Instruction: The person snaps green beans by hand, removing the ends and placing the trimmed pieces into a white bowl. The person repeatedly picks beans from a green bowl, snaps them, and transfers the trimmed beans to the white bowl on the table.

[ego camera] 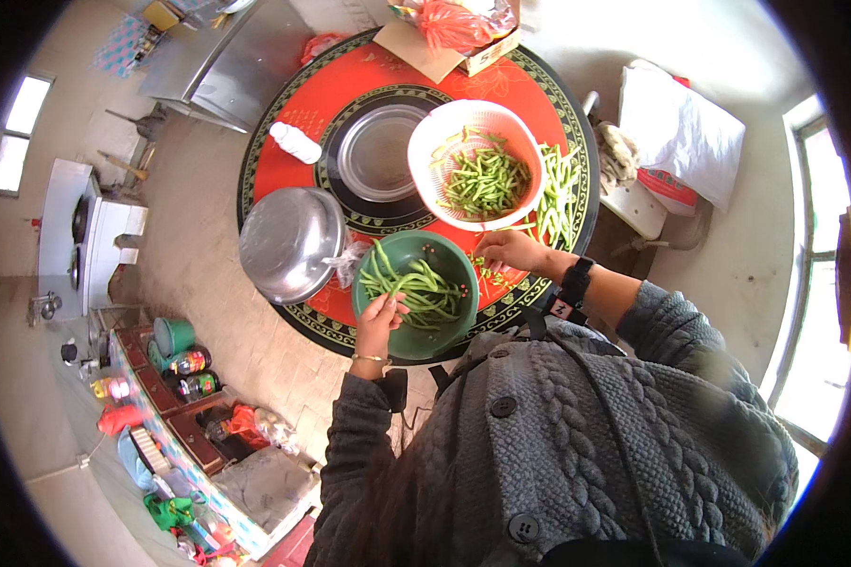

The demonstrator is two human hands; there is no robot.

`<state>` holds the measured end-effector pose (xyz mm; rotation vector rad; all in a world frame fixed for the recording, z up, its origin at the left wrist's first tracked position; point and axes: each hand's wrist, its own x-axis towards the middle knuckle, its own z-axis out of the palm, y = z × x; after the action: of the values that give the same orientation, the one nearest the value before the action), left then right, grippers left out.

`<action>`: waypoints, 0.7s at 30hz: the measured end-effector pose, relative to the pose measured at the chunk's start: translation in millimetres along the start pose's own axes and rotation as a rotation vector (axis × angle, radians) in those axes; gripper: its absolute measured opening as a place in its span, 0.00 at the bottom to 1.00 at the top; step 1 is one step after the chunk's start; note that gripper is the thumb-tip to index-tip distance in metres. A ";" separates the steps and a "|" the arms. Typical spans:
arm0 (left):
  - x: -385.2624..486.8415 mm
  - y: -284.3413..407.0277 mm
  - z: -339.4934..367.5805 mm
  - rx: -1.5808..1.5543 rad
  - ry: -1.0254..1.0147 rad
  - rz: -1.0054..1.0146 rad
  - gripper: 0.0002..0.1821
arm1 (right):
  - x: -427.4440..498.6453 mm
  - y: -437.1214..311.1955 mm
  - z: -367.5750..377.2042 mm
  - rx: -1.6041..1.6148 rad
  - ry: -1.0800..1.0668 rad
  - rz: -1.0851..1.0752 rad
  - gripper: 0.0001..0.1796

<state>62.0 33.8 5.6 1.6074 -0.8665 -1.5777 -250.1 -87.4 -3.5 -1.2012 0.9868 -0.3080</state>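
Note:
My left hand (381, 320) is closed on green beans over the left side of a green plastic basin (405, 347), which holds more long whole beans (432, 290). My right hand (508, 252) is lowered over a small heap of bean ends (493, 275) on the red tabletop, right of the basin; its fingertips point down, and whether they hold anything cannot be told. Just beyond it a pink-rimmed plastic colander (425, 173) contains short cut bean pieces (486, 181). A pile of whole green beans (559, 198) lies on the table along the colander's right side.
An overturned metal basin (287, 244) lies left of the green one, with a crumpled clear plastic bag (345, 264) between them. Further back on the round table (269, 170) are a white bottle (296, 142), a round metal tray (379, 152) and a cardboard box (425, 53) with bags.

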 end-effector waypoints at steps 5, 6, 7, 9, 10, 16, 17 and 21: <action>-42.0 25.5 -4.9 -0.321 0.103 0.049 0.14 | 14.1 -22.9 41.5 -0.163 -0.186 -0.111 0.14; -47.8 29.5 -2.3 -0.417 0.108 0.064 0.13 | 14.5 -28.5 48.9 -0.177 -0.198 -0.105 0.14; -52.5 34.0 0.5 -0.534 0.095 0.086 0.13 | 14.3 -34.8 54.7 -0.182 -0.217 -0.115 0.14; -60.2 43.2 7.3 -0.557 0.126 0.156 0.12 | 12.2 -49.4 66.5 -0.182 -0.301 -0.085 0.15; -61.7 47.6 12.0 -0.566 0.142 0.193 0.12 | 9.6 -57.1 72.7 -0.153 -0.350 -0.073 0.15; -56.7 64.2 41.1 -0.637 0.040 0.276 0.13 | -10.7 -96.2 106.8 0.089 -0.404 -0.258 0.17; -55.8 65.1 44.4 -0.684 0.036 0.250 0.13 | -12.0 -100.6 108.3 0.011 -0.361 -0.256 0.17; -51.5 69.1 50.9 -0.728 0.003 0.200 0.12 | -15.4 -104.8 109.1 -0.207 -0.202 -0.412 0.16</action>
<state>10.9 40.0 91.4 0.9691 -0.3567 -1.5025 -144.8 -47.4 98.7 -1.5931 0.6006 -0.4052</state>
